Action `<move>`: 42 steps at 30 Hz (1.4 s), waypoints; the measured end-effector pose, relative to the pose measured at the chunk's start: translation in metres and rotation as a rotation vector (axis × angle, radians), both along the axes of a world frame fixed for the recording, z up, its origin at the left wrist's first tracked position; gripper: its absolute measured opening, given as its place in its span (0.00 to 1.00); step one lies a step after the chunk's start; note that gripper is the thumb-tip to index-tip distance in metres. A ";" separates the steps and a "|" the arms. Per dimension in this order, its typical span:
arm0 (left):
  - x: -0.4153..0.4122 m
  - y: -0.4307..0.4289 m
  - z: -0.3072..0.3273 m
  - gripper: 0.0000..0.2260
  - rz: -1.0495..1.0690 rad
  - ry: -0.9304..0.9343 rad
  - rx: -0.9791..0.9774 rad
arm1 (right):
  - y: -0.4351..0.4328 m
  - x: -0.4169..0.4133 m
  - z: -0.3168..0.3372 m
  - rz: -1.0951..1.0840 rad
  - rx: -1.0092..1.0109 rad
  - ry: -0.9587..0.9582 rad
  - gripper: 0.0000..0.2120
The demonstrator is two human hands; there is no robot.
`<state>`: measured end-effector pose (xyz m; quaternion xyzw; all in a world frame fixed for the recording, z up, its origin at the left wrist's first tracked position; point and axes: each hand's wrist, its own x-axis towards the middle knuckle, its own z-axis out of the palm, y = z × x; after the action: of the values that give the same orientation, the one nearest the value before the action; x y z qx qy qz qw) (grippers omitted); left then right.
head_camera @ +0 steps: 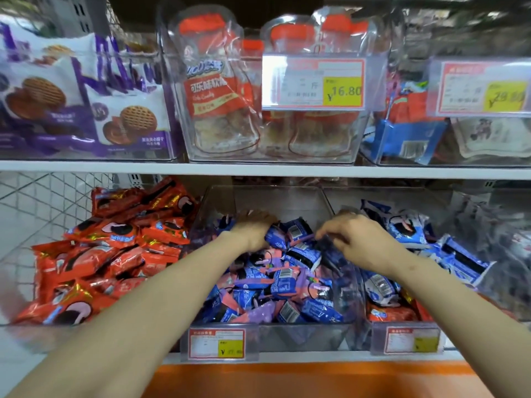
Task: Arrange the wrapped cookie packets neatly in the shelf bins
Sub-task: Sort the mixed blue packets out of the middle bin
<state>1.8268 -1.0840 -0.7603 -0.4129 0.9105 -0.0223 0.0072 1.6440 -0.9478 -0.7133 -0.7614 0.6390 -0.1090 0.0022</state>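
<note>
Dozens of blue-and-purple packets (275,285) lie heaped every which way in the clear middle bin (275,193) on the lower shelf, filling it from the front wall toward the back. Both bare forearms reach into this bin from below. The left hand (253,229) sits palm down at the back of the heap with its fingers bent down among the packets; whether they grasp one cannot be told. The right hand (355,237) hovers near the bin's right wall, its fingers curled and the thumb closed against them on the edge of a dark blue packet (327,247) at the top of the pile. The two hands are near each other but apart, with several packets between them.

To the left of the bin, red packets (109,254) are piled loosely, some leaning against the bin's outer wall. On the other side, the right bin (359,334) holds blue-and-white packets (408,229), with a few red ones low at its front. A red-and-yellow price tag (217,343) hangs on the front of the middle bin, and a second tag (412,340) hangs on the right one. Above, a white shelf board (258,168) carries purple cookie bags (129,122), a clear tub of orange-capped pouches (218,90) and a price label (313,81) reading 16.80.
</note>
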 end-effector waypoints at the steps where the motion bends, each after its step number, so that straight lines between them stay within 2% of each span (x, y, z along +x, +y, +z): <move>1: 0.002 -0.002 0.001 0.25 -0.002 0.022 -0.040 | 0.000 -0.001 -0.001 0.005 0.000 -0.003 0.15; 3: 0.010 0.000 0.010 0.23 -0.024 0.059 -0.073 | 0.001 -0.003 -0.003 0.013 -0.016 -0.021 0.15; 4: 0.017 0.003 0.016 0.23 -0.025 0.060 -0.019 | 0.001 -0.004 -0.004 0.017 -0.027 -0.035 0.15; 7: 0.046 0.018 0.035 0.25 0.014 -0.126 0.249 | 0.003 -0.005 -0.006 0.024 -0.028 -0.054 0.14; 9: 0.060 0.025 0.041 0.28 0.019 -0.215 0.290 | 0.004 -0.005 -0.006 0.035 -0.022 -0.051 0.14; 12: 0.051 0.027 0.042 0.25 0.045 -0.022 0.212 | 0.004 -0.006 -0.003 0.035 -0.018 -0.055 0.13; 14: 0.022 0.022 0.034 0.24 0.071 0.148 0.236 | 0.003 -0.007 -0.002 0.030 -0.011 -0.074 0.13; 17: -0.031 0.012 0.011 0.31 0.095 0.261 0.235 | 0.002 -0.007 -0.003 0.025 -0.003 -0.075 0.13; 20: -0.064 0.007 -0.010 0.35 0.175 0.196 0.186 | 0.004 -0.006 -0.003 0.023 -0.008 -0.055 0.13; 23: -0.061 0.005 -0.011 0.32 0.204 0.227 0.099 | 0.005 -0.005 -0.003 0.027 -0.002 -0.043 0.12; 26: -0.031 0.006 0.005 0.30 0.210 0.273 0.141 | 0.003 -0.004 -0.001 0.021 -0.006 -0.029 0.12; 29: 0.008 0.017 0.030 0.33 0.243 0.212 0.237 | -0.002 0.001 0.001 0.016 0.007 0.048 0.14; 32: 0.041 0.036 0.043 0.33 0.246 0.073 0.141 | -0.012 0.010 0.002 -0.002 -0.019 0.193 0.15; 35: 0.060 0.049 0.040 0.32 0.218 0.130 0.114 | -0.025 0.025 0.004 -0.017 -0.033 0.272 0.15; 39: 0.072 0.063 0.033 0.30 0.189 0.098 0.078 | -0.046 0.046 -0.001 -0.027 0.133 0.260 0.15; 42: 0.077 0.068 0.028 0.30 0.162 0.010 0.035 | -0.058 0.055 -0.014 -0.103 0.297 0.407 0.15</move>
<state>1.9042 -1.0161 -0.7326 -0.4849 0.8745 -0.0034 0.0116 1.6992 -1.0053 -0.7276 -0.7254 0.6733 0.1415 -0.0202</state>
